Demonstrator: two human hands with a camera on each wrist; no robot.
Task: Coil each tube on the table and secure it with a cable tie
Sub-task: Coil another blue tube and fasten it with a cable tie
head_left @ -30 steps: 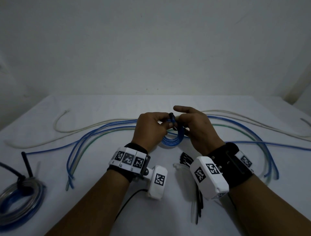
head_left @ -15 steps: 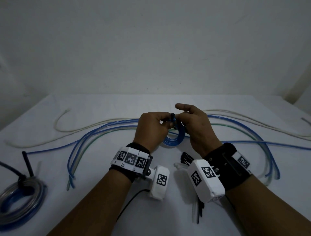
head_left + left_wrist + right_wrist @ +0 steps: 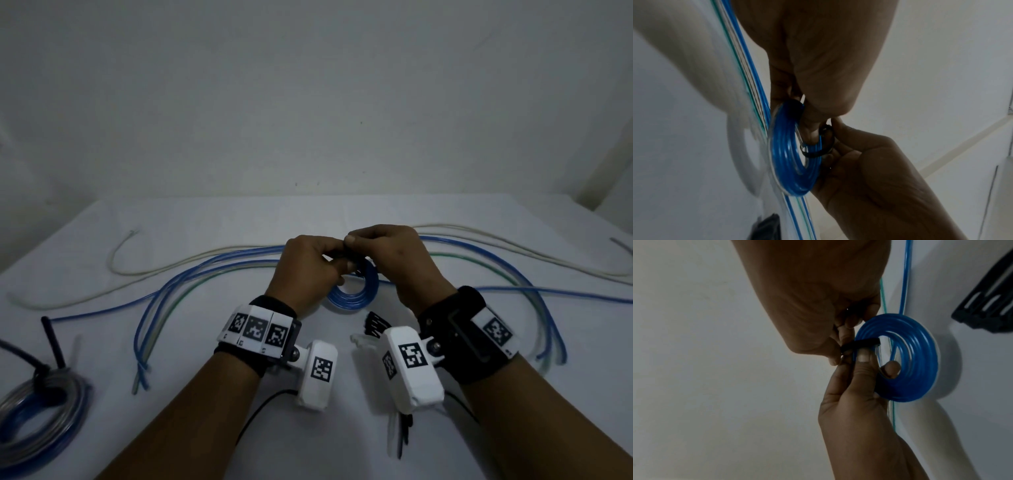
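A small blue tube coil is held upright just above the table at its middle. My left hand grips the coil's upper left, thumb on its face and one finger through its hole, as the right wrist view shows on the coil. A black cable tie loops over the coil's turns. My right hand pinches the tie's end at the coil's top. In the left wrist view the tie wraps the coil between both hands.
Loose blue tubes and a white tube curve across the table behind my hands. A tied coil lies at the front left. Spare black cable ties lie under my right wrist.
My right hand's stretched index finger has curled down onto the tie. Both hands have drawn closer over the coil, which has stayed in place.
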